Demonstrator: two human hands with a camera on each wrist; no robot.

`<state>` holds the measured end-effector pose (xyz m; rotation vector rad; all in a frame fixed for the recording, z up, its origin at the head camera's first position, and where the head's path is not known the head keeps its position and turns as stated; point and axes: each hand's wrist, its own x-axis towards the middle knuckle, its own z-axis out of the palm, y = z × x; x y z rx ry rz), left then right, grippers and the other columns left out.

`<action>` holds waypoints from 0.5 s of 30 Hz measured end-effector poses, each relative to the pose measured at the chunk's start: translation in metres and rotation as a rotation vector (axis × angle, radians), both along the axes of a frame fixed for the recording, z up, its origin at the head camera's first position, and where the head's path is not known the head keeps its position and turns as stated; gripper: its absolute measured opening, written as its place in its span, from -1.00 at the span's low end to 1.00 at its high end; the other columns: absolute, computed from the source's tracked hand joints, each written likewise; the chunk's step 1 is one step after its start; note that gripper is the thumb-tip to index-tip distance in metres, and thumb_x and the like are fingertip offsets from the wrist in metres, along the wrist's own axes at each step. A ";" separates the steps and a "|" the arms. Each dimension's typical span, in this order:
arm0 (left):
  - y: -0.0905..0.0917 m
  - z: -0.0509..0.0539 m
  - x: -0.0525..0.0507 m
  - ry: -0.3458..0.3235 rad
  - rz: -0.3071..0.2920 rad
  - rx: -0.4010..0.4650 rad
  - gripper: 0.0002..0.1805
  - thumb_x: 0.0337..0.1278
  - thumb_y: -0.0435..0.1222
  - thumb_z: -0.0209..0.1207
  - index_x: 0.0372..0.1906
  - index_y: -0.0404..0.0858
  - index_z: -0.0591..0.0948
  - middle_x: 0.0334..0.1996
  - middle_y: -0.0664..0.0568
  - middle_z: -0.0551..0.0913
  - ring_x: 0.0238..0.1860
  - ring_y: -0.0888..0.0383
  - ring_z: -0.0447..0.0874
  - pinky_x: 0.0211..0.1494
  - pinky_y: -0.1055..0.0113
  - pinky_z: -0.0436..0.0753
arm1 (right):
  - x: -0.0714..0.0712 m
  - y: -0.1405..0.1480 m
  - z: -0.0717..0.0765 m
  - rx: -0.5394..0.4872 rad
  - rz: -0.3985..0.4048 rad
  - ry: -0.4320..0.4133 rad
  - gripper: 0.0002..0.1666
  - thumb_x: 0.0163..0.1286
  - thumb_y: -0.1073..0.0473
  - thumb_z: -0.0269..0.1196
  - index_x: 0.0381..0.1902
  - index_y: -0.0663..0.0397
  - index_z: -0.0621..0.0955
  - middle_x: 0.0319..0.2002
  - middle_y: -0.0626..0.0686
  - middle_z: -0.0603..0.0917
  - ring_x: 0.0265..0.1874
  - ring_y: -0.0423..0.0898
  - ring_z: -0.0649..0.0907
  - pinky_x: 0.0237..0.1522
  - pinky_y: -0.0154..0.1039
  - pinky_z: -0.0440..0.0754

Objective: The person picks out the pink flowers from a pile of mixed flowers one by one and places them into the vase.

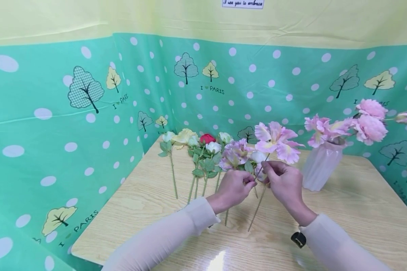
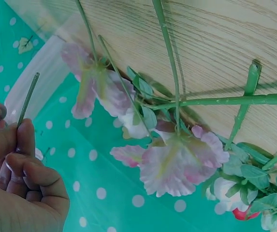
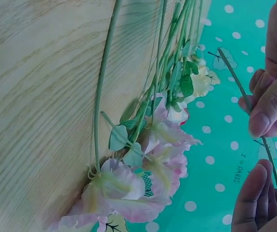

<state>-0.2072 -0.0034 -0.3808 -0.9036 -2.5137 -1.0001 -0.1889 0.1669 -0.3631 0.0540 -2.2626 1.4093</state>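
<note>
Left hand (image 1: 233, 188), right hand (image 1: 286, 184): pinching stem (image 3: 232, 73) of pink flower (image 1: 275, 141) | pale vase (image 1: 320, 167): on bench (image 1: 139, 195), right, holding blooms (image 1: 370, 128)

Right of my right hand (image 1: 285, 183), the white fluted vase (image 1: 320, 170) stands on the pale wood-grain table (image 1: 363, 199), pink ruffled blooms (image 1: 369, 128) in it; green-stemmed artificial flowers (image 1: 208, 165) lie beyond my left hand (image 1: 232, 188); green polka-dotted cloth (image 1: 220, 69) hangs behind.

Left grip (image 1: 234, 188) and right grip (image 1: 286, 184) pinch close together, sleeved forearms (image 1: 169, 235) angled inward.
</note>
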 end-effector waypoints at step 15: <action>0.002 -0.001 0.000 0.018 -0.010 -0.024 -0.94 0.24 -0.29 0.40 -0.35 -0.13 0.81 -0.45 0.19 0.79 -0.57 0.53 0.49 -0.42 0.66 0.47 | 0.002 -0.001 0.006 -0.163 -0.009 -0.068 -0.70 0.42 0.17 0.38 -0.18 0.40 0.73 -0.43 0.21 0.78 -0.67 -0.17 0.69 -0.56 -0.22 0.71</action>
